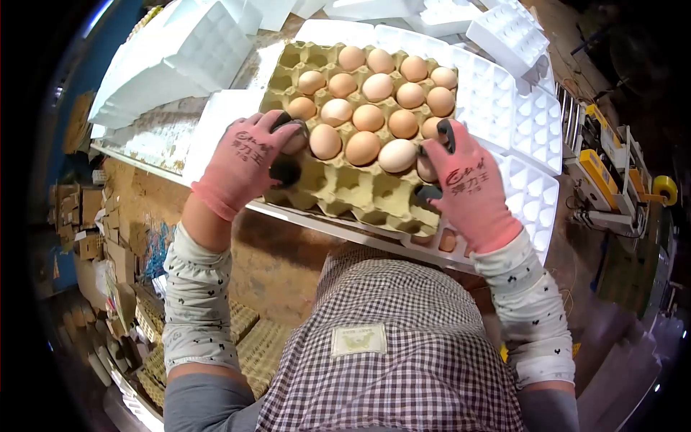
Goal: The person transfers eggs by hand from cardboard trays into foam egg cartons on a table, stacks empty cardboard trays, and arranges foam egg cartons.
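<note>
A yellowish pulp egg tray (335, 194) lies in front of me, with several brown eggs (362, 147) in its middle and far rows. Bare cups show along the near side and in the far left corner. My left hand (248, 162), in a pink glove with dark fingertips, curls around an egg (294, 142) at the left end of the nearest egg row. My right hand (469, 183), gloved alike, has its fingers and thumb around another egg (425, 170) at that row's right end. The fingers partly hide both eggs.
White foam egg trays (536, 129) lie under and right of the pulp tray; an egg (448, 240) sits in one near my right wrist. Stacked foam pieces (191, 54) stand at the far left. Yellow-and-grey equipment (601, 169) is at right, and pulp trays (252, 349) lie low at left.
</note>
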### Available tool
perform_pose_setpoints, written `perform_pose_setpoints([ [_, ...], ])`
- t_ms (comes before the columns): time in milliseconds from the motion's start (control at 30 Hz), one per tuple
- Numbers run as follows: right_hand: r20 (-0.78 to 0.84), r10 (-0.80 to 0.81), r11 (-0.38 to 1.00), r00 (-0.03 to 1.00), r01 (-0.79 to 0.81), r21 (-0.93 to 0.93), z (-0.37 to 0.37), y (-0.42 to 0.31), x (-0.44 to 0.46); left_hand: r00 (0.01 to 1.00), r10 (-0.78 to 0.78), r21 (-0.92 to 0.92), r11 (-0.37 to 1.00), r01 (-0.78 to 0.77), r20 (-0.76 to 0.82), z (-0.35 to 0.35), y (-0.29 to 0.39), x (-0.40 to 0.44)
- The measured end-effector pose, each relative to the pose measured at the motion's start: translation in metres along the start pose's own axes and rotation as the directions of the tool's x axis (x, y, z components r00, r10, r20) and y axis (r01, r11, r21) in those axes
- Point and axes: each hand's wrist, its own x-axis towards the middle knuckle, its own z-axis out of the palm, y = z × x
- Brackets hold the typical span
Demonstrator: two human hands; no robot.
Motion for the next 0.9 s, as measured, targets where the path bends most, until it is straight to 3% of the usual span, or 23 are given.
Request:
perform_pose_setpoints([
  [33, 0.067, 0.056, 0.985, 0.996, -0.067, 0.162, -0.007, 0.003, 0.006, 1.000, 0.017, -0.026, 1.000, -0.017, 0.015, -0.001, -0.004, 0.005],
  [67, 0.139, 0.103, 0.939, 0.985, -0.142, 0.313, -0.016, 0.012, 0.008, 0.995, 0.073, -0.078, 0.994, -0.079, -0.067, 0.007, -0.016, 0.005],
  [100, 0.153, 0.298, 0.701, 0.942, -0.325, 0.635, -0.013, 0.020, 0.000, 0.997, 0.047, -0.318, 0.946, -0.063, -0.057, 0.008, -0.031, 0.004],
  [133, 0.207, 0.405, 0.317, 0.891, -0.349, 0.882, -0.014, 0.026, -0.002, 0.999, 0.023, -0.543, 0.839, -0.037, -0.033, 0.010, -0.042, 0.004],
  [167, 0.352, 0.443, 0.100, 0.825, -0.435, 0.895, -0.024, 0.030, -0.003, 0.993, -0.106, -0.897, 0.442, 0.009, -0.042, 0.016, -0.049, 0.003],
  [200, 0.494, 0.446, -0.126, 0.747, -0.494, 0.860, -0.037, 0.029, 0.001, 0.975, -0.220, -0.997, -0.083, 0.006, 0.024, 0.022, -0.053, 0.003],
  [233, 0.448, 0.368, -0.160, 0.815, -0.419, 0.894, -0.028, 0.024, 0.006, 0.973, -0.226, -0.971, -0.238, -0.014, 0.041, 0.020, -0.059, 0.009],
  [267, 0.374, 0.323, 0.186, 0.869, -0.446, 0.875, -0.025, 0.011, 0.011, 0.970, -0.225, -0.994, -0.036, -0.103, -0.092, 0.019, -0.060, 0.018],
  [300, 0.230, 0.258, 0.684, 0.938, -0.346, 0.642, -0.026, -0.016, 0.026, 0.976, -0.062, -0.891, 0.424, -0.165, -0.210, 0.020, -0.055, 0.020],
  [333, 0.145, 0.118, 0.968, 0.982, -0.146, 0.204, -0.024, -0.036, 0.039, 0.959, 0.138, -0.576, 0.775, -0.260, -0.247, 0.019, -0.046, 0.021],
  [367, 0.173, 0.030, 0.999, 0.984, -0.023, -0.041, -0.011, -0.043, 0.042, 0.980, 0.166, -0.384, 0.902, -0.196, -0.110, 0.013, -0.026, 0.023],
  [400, 0.173, 0.033, 0.995, 0.984, -0.016, -0.098, -0.007, -0.046, 0.047, 0.971, 0.183, -0.229, 0.949, -0.216, -0.157, 0.015, -0.015, 0.022],
  [467, 0.167, 0.113, 0.994, 0.980, -0.113, -0.008, -0.015, -0.042, 0.049, 0.934, 0.215, -0.328, 0.894, -0.306, -0.285, 0.018, -0.018, 0.023],
  [533, 0.208, 0.265, 0.933, 0.942, -0.304, 0.190, -0.017, -0.052, 0.051, 0.955, 0.119, -0.656, 0.703, -0.275, -0.273, 0.018, -0.036, 0.022],
  [567, 0.239, 0.339, 0.873, 0.910, -0.399, 0.280, -0.018, -0.059, 0.051, 0.951, -0.015, -0.727, 0.649, -0.224, -0.307, 0.018, -0.042, 0.024],
  [600, 0.284, 0.290, 0.926, 0.914, -0.343, 0.156, -0.019, -0.071, 0.057, 0.959, -0.070, -0.711, 0.686, -0.153, -0.274, 0.011, -0.051, 0.027],
  [633, 0.236, 0.292, 0.952, 0.927, -0.305, 0.019, -0.011, -0.082, 0.059, 0.934, 0.091, -0.420, 0.875, -0.241, -0.345, 0.015, -0.069, 0.036],
  [667, 0.195, 0.292, 0.954, 0.936, -0.270, -0.132, -0.001, -0.091, 0.058, 0.949, 0.104, -0.285, 0.939, -0.193, -0.298, 0.013, -0.073, 0.040],
  [733, 0.065, 0.306, 0.915, 0.950, -0.275, -0.294, 0.024, -0.099, 0.059, 0.986, 0.110, -0.203, 0.970, -0.134, -0.125, -0.002, -0.058, 0.048],
  [833, 0.078, 0.285, 0.959, 0.955, -0.284, -0.020, 0.013, -0.070, 0.059, 0.974, 0.163, 0.035, 0.987, -0.159, -0.155, 0.011, -0.047, 0.050],
  [900, -0.018, 0.374, 0.863, 0.927, -0.341, 0.372, 0.008, -0.049, 0.045, 0.988, 0.059, -0.144, 0.986, -0.079, -0.140, 0.010, -0.044, 0.052],
])
